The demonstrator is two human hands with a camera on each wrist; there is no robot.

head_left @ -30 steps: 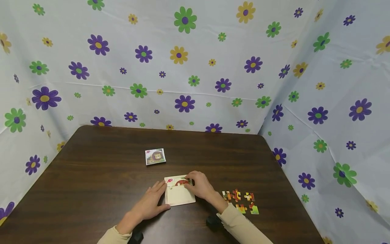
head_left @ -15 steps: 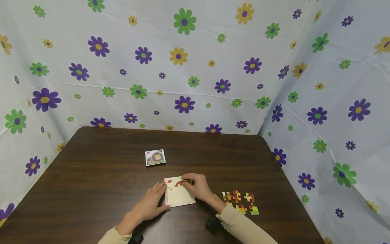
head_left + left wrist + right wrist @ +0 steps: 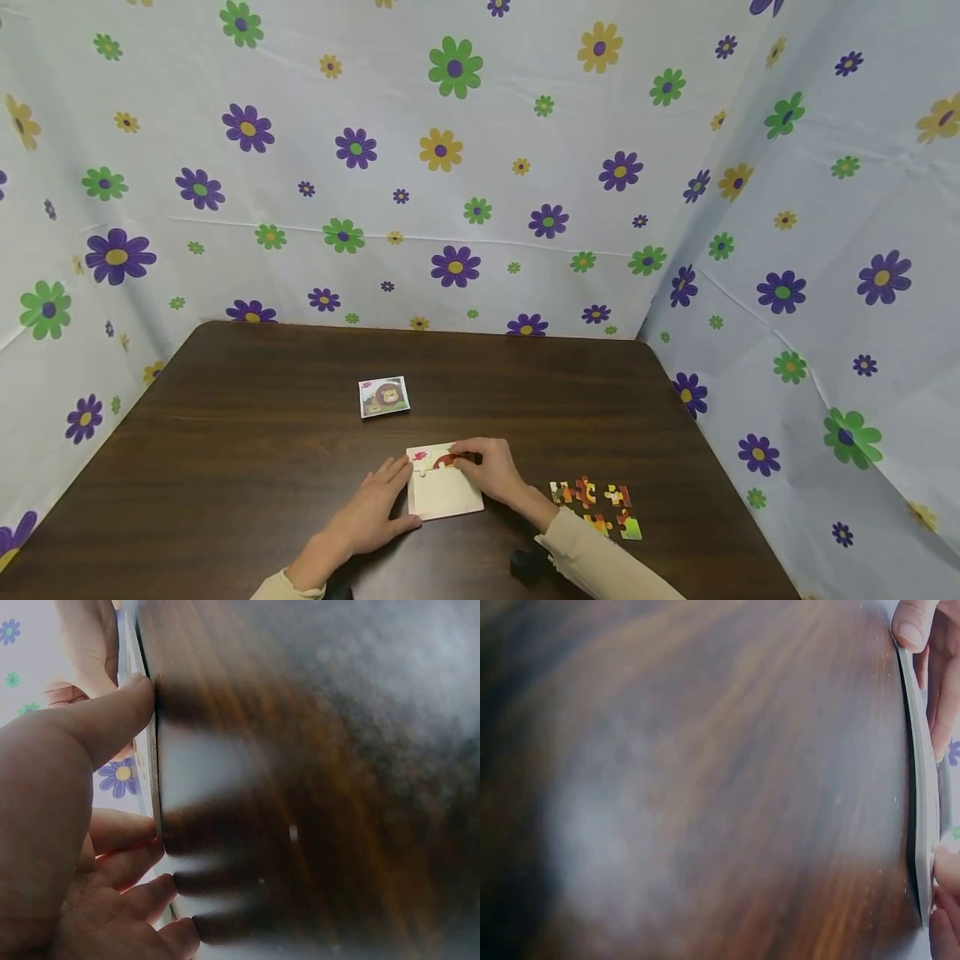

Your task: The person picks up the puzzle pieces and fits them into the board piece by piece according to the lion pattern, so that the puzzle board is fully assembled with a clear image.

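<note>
In the head view a square pale puzzle board (image 3: 446, 498) lies on the table. Its top row holds jigsaw pieces, one with a pink flower (image 3: 421, 456) and one with a reddish-brown patch (image 3: 444, 461). My left hand (image 3: 369, 508) rests flat along the board's left side, fingers and thumb extended against the edge; the left wrist view shows these fingertips (image 3: 142, 690) at the rim. My right hand (image 3: 491, 471) bends over the upper right corner, thumb and index finger pinching a jigsaw piece there, mostly hidden beneath them.
Several loose jigsaw pieces (image 3: 585, 492) lie right of the board, partly behind the right forearm. A lion picture card (image 3: 383, 397) lies farther back. The dark wooden table (image 3: 262, 433) meets flowered cloth (image 3: 510, 208) at its back and sides.
My right hand's fingers have shifted a little along the top row, first left and then slightly toward me. My left hand keeps its place at the board. The head view has tilted slightly up.
</note>
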